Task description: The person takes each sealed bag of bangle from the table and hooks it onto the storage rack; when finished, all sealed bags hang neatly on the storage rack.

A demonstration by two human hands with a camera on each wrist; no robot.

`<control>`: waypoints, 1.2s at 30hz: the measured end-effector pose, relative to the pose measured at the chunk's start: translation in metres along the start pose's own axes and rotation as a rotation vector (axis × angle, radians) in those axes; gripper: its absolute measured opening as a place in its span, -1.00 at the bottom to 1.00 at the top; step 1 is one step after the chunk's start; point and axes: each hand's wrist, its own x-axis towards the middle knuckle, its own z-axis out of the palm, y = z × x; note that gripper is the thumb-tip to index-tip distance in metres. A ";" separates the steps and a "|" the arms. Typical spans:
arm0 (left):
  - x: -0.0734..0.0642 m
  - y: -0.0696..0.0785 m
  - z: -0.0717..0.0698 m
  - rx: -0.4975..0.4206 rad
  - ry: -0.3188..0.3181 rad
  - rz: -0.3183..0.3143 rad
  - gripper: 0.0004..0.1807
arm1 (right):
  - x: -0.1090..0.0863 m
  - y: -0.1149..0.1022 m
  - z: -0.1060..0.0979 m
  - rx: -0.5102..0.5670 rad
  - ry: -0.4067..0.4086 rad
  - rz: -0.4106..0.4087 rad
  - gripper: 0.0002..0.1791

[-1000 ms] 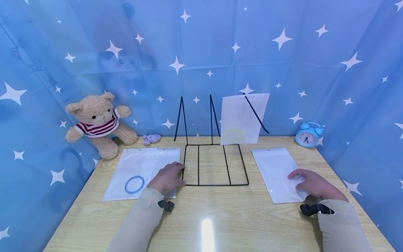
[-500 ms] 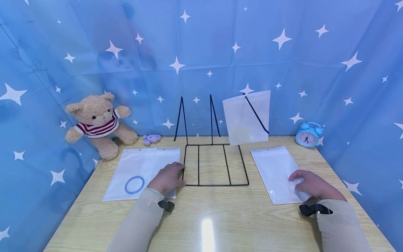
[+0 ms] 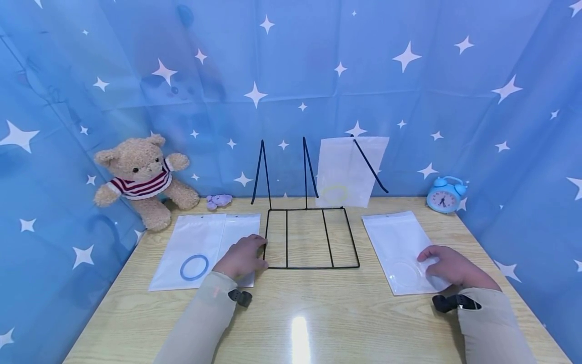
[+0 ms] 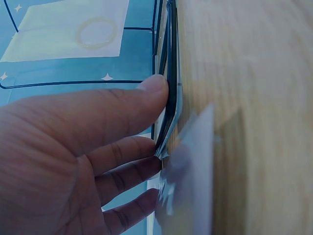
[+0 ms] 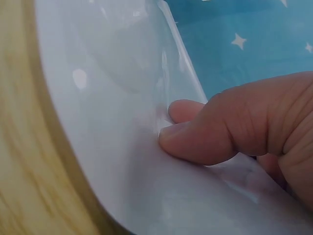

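Note:
A black wire display rack [image 3: 309, 267] with several upright hooks stands on the table. My left hand [image 3: 242, 257] grips its front left corner; thumb and fingers meet at the wire in the left wrist view. A white plastic bag with a pale yellow ring [image 3: 347, 169] hangs from the right hook. At the right, my right hand [image 3: 456, 265] pinches the side edge of a flat white bag [image 3: 395, 240], which holds a clear ring. In the right wrist view the bag's film [image 5: 112, 147] bends at the thumb.
Left of the rack lie two more overlapping white bags [image 3: 191, 235], one holding a blue ring [image 3: 194, 267]. A teddy bear [image 3: 138, 172], a small purple toy [image 3: 219, 200] and a blue alarm clock [image 3: 445, 194] stand along the starry curtain [image 3: 291, 60].
The hanging bag swings on its hook, first to the right, then back to the left. The bag at my right hand has shifted very slightly; my left hand stays put.

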 end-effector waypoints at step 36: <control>-0.001 0.001 -0.001 -0.004 -0.005 0.000 -0.24 | -0.010 -0.004 -0.011 0.134 0.195 -0.156 -0.57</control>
